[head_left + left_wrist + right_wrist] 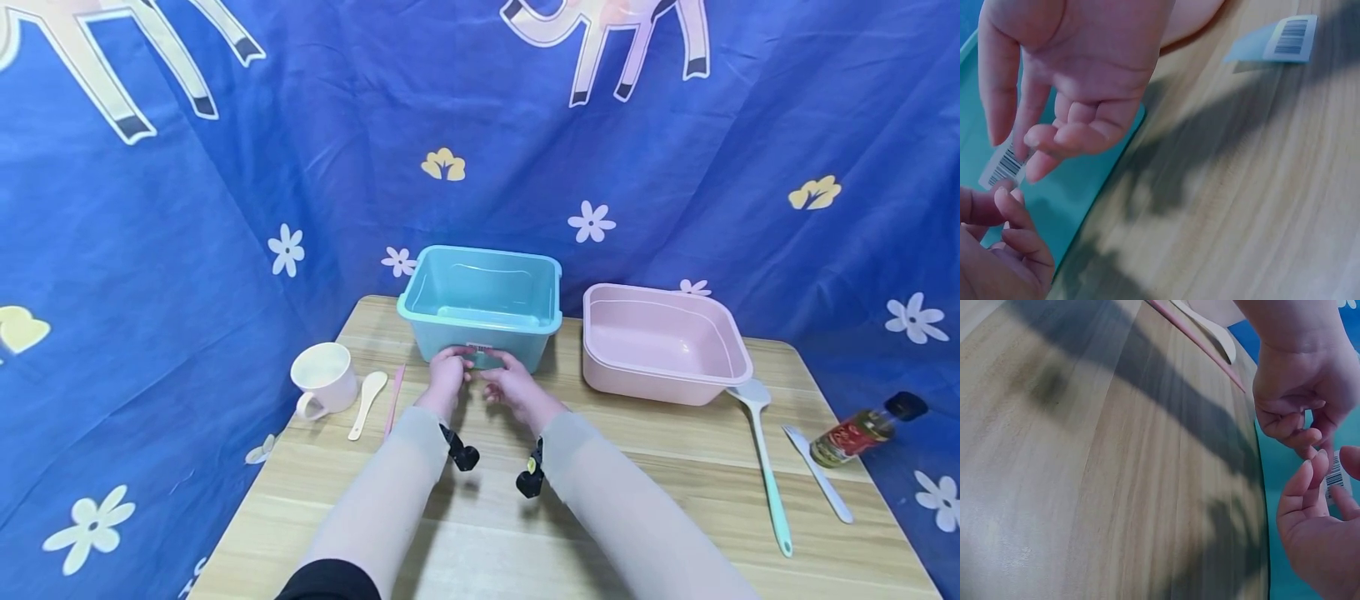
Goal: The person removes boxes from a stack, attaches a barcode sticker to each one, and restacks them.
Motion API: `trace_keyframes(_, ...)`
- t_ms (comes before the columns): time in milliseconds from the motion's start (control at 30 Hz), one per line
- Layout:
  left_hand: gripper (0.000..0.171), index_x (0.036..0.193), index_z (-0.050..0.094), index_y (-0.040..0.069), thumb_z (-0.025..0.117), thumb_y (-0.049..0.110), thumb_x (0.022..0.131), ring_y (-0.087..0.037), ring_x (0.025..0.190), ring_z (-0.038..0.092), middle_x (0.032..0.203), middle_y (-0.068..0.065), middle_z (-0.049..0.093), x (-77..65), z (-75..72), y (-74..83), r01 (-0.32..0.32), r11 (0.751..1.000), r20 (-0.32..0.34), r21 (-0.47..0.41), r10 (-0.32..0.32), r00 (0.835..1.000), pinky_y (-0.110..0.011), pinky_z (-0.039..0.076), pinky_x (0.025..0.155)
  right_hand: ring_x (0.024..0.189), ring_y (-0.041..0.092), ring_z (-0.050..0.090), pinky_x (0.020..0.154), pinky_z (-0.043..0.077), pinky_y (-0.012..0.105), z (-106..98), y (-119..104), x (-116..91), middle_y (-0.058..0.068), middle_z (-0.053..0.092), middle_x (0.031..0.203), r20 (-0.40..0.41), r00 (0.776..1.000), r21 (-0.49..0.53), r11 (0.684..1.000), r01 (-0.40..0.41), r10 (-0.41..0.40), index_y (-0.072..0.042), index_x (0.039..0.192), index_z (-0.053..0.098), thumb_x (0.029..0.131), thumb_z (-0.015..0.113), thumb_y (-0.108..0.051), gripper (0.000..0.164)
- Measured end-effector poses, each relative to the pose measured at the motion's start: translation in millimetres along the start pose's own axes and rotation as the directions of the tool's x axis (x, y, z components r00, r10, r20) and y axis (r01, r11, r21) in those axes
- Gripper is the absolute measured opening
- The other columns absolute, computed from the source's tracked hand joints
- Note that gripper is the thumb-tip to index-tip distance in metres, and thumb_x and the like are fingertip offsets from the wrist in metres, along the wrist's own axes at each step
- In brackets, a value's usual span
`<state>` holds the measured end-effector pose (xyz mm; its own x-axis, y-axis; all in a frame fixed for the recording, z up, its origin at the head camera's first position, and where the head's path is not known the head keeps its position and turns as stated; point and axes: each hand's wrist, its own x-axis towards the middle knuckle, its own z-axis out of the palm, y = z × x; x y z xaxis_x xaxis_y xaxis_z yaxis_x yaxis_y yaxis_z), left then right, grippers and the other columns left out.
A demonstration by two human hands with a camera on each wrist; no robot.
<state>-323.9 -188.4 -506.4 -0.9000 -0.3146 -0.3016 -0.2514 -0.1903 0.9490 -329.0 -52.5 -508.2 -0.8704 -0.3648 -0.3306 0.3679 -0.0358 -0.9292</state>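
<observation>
A teal plastic bin (435,333) stands on the table with a white barcode label (480,346) on its near wall. Both hands are in front of that wall. My left hand (447,381) touches the label (999,169) with a fingertip, its other fingers bent. From the other side, my right hand (517,387) reaches toward the same label (1334,481), index finger extended and the rest loosely curled. The fingertips partly cover the label, and I cannot tell whether its edge is lifted. Neither hand visibly grips anything.
Left of the hands are a white mug (324,379), a cream spoon (367,404) and a pink stick (394,398). At right stand a pink bin (652,385), a long-handled spatula (763,467), a light blue knife (819,477) and a sauce bottle (851,437). A blue curtain (337,167) hangs behind.
</observation>
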Motion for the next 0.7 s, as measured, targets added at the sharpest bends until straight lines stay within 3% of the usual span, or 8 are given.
trace_keyframes(333, 0.041, 0.116, 0.066, -0.003, 0.044, -0.011, 0.082, -0.009, 0.052, 0.046, 0.084, -0.011, 0.060, 1.2, -4.0, -4.4, -0.009, 0.998, -0.001, 0.070, 0.009, 1.000, -0.023, 0.041, 0.054, 0.067, 0.015, 0.055, 0.064, 0.049, 0.026, 0, 3, -1, 0.021, 0.060, 0.105, -0.007, 1.000, -0.021, 0.999, -0.029, 0.029, -0.012, 0.150, 0.038, 0.093, 0.060, -0.001, 0.062)
trace_keyframes(500, 0.039, 0.118, 0.064, -0.006, 0.046, -0.009, 0.085, -0.009, 0.053, 0.047, 0.087, -0.014, 0.062, -1.3, -4.3, -3.3, 0.004, 0.997, -0.005, 0.080, -0.004, 1.000, -0.024, 0.042, 0.056, 0.067, 0.015, 0.055, 0.062, 0.049, 0.025, 0, 4, -3, 0.023, 0.060, 0.111, 0.013, 0.999, -0.029, 0.999, -0.029, 0.029, -0.011, 0.151, 0.036, 0.094, 0.060, -0.003, 0.063)
trace_keyframes(700, 0.026, 0.114, 0.063, -0.008, 0.051, 0.004, 0.095, -0.007, 0.050, 0.046, 0.078, -0.007, 0.063, -12.2, -2.1, 2.3, 0.059, 0.995, 0.045, 0.077, -0.062, 0.997, -0.021, 0.038, 0.049, 0.065, 0.013, 0.055, 0.060, 0.050, 0.024, -13, -5, -15, 0.023, 0.059, 0.117, 0.019, 1.000, -0.043, 0.999, -0.019, 0.020, -0.001, 0.140, 0.048, 0.097, 0.059, -0.008, 0.045)
